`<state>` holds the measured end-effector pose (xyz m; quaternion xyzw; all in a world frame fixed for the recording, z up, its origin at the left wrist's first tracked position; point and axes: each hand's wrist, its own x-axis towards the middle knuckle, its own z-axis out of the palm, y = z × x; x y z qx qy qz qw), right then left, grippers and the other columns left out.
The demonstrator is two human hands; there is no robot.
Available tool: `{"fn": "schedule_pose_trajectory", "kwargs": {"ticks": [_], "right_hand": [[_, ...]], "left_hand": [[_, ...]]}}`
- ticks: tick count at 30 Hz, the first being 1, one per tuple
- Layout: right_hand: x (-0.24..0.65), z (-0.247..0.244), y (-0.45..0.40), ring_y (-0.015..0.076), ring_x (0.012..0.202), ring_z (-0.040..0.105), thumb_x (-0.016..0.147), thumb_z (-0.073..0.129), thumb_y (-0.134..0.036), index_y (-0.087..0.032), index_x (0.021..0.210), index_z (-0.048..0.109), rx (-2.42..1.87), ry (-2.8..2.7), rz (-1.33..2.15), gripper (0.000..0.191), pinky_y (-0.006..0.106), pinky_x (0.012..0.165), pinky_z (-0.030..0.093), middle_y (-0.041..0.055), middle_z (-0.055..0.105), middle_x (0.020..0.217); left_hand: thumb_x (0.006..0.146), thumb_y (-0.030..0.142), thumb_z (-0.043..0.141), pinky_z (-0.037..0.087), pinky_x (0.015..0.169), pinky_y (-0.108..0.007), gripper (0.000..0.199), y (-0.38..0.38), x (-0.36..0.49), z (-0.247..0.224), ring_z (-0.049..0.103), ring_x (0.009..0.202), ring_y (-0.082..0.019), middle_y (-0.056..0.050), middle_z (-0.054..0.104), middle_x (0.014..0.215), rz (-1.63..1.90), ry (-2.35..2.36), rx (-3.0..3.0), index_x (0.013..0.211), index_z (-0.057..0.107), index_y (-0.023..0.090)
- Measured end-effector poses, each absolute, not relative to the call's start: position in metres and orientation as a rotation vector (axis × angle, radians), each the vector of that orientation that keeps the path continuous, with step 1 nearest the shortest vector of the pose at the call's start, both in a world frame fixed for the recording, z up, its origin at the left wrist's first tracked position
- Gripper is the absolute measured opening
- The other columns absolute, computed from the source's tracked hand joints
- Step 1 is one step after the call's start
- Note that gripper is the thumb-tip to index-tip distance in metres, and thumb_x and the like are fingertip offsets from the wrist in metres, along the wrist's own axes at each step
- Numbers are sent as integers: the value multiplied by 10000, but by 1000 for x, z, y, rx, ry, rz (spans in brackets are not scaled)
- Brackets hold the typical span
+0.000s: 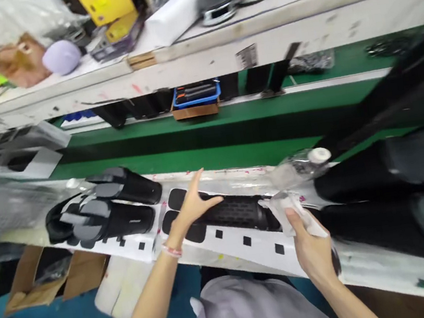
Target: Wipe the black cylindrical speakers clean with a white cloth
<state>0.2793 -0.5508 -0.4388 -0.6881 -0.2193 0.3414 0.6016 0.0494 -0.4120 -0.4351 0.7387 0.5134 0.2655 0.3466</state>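
Note:
A black cylindrical part with a slotted, grille-like surface lies on its side on the bench in front of me. At its left end is my left hand, thumb and forefinger spread wide; whether it touches the part is hard to make out. My right hand grips a crumpled white cloth or tissue close to the part's right end. Under these lies a white sheet with small black squares and rounded black pads.
Left on the bench are black cylindrical housings with grey ends; larger black housings lie right. A clear bottle lies behind the cloth. Beyond runs a green belt, with a blue tray under a cluttered shelf.

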Motion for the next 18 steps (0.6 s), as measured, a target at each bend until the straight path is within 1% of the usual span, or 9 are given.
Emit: {"fn": "schedule_pose_trajectory", "kwargs": {"ticks": [2, 4, 6, 9, 11, 15, 18], "right_hand": [[245, -441, -536, 246, 894, 658, 740, 721, -454, -137, 1005, 712, -1628, -674, 793, 413, 331, 781, 517, 76, 727, 943], [203, -450, -519, 231, 843, 662, 775, 691, -432, -133, 953, 706, -1576, -876, 733, 348, 324, 757, 517, 75, 724, 905], [163, -464, -503, 221, 828, 668, 838, 625, -370, -138, 939, 689, -1503, -1132, 576, 261, 326, 754, 524, 81, 720, 908], [121, -485, -486, 219, 828, 672, 876, 538, -240, -159, 963, 672, -1436, -1444, 346, 179, 337, 747, 536, 89, 715, 916], [109, -494, -480, 225, 856, 667, 850, 502, -158, -175, 976, 666, -1420, -1547, 287, 208, 350, 757, 539, 91, 709, 927], [105, -496, -476, 239, 920, 646, 779, 469, -63, -200, 993, 649, -1394, -1689, 220, 311, 381, 798, 531, 86, 702, 944], [105, -493, -475, 229, 910, 646, 730, 431, -12, -222, 966, 648, -1357, -1818, 195, 383, 379, 805, 528, 60, 706, 932]], "left_hand": [[668, 476, 787, 188, 1186, -515, 1025, -425, -15, -444, 215, 1457, -324, -145, 250, 1571, 629, 1431, 1867, 1487, 218, 237], [584, 480, 838, 178, 1189, -515, 1162, -433, -52, -464, 160, 1469, -337, -167, 169, 1595, 521, 1327, 1857, 1502, 175, 220], [543, 484, 857, 157, 1194, -514, 1261, -432, -63, -487, 109, 1479, -334, -173, 91, 1610, 483, 1174, 1860, 1519, 102, 219], [550, 491, 848, 136, 1202, -505, 1299, -423, -54, -509, 58, 1485, -322, -182, 50, 1613, 500, 1004, 1880, 1525, 40, 200], [545, 469, 852, 170, 1199, -492, 1272, -417, -46, -514, 114, 1479, -329, -186, 109, 1604, 547, 919, 1895, 1521, 83, 194], [560, 353, 846, 315, 1151, -438, 1121, -412, -44, -514, 360, 1394, -310, -155, 331, 1526, 678, 856, 1873, 1482, 226, 204], [564, 269, 827, 366, 1119, -416, 1048, -412, -45, -514, 429, 1346, -296, -140, 397, 1483, 730, 832, 1857, 1456, 281, 204]]}}
